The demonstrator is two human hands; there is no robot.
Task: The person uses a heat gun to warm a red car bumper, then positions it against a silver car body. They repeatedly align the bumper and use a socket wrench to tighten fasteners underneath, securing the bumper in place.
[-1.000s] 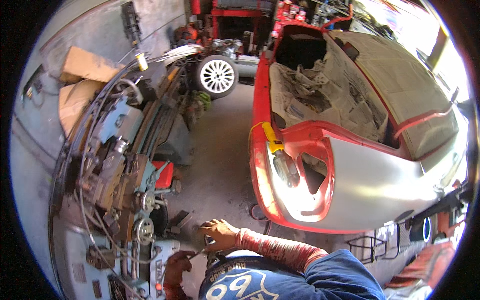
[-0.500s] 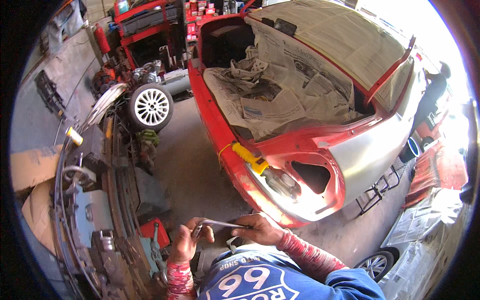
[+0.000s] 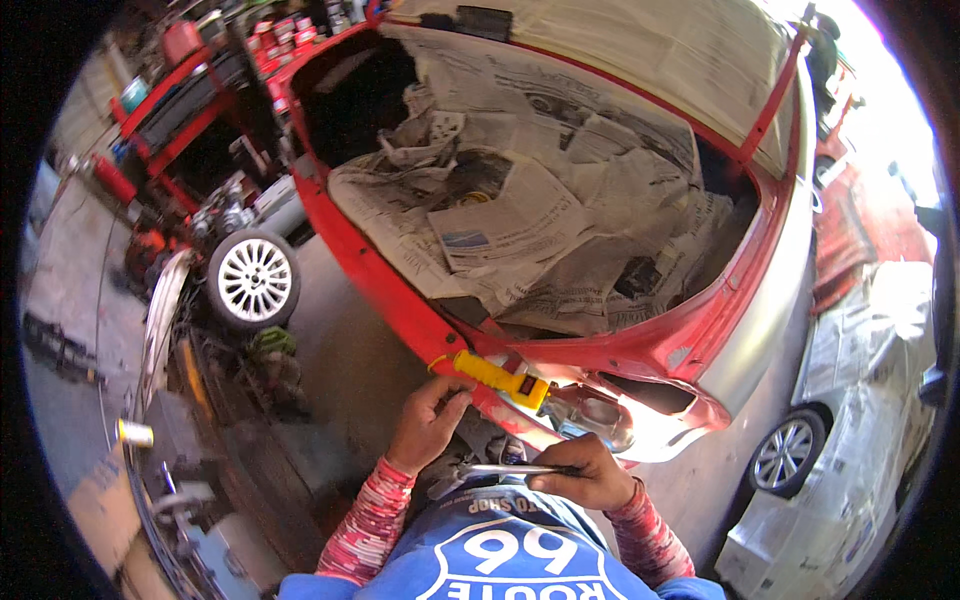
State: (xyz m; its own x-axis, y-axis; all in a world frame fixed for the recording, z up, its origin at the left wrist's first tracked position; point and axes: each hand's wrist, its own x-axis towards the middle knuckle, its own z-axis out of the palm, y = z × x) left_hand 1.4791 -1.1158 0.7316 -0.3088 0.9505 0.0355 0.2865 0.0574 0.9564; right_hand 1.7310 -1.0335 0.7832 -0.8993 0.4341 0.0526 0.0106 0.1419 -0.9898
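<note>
My left hand [image 3: 430, 425] is raised at the car's red rear edge, its fingers curled and drawn together just below the handle end of a yellow work light [image 3: 500, 380]. Whether they touch the light or pinch something small, I cannot make out. My right hand [image 3: 592, 474] is closed around the dark end of a slim shiny metal tool [image 3: 505, 469], held level in front of my blue shirt. The work light lies on the rear corner of the red car body [image 3: 375, 290], its clear lamp end shining over the tail-light opening.
Crumpled newspaper [image 3: 520, 225] lines the open trunk. A loose wheel [image 3: 254, 280] stands at the left, beside a cluttered bench with a vise. On the right is a plastic-covered car [image 3: 850, 400] with its wheel [image 3: 788, 452] showing. Red shelving [image 3: 170, 120] stands at the far left.
My left hand has let go of the tool's curved end and moved up to the work light. The right hand has moved right and lower with the tool. The view has shifted.
</note>
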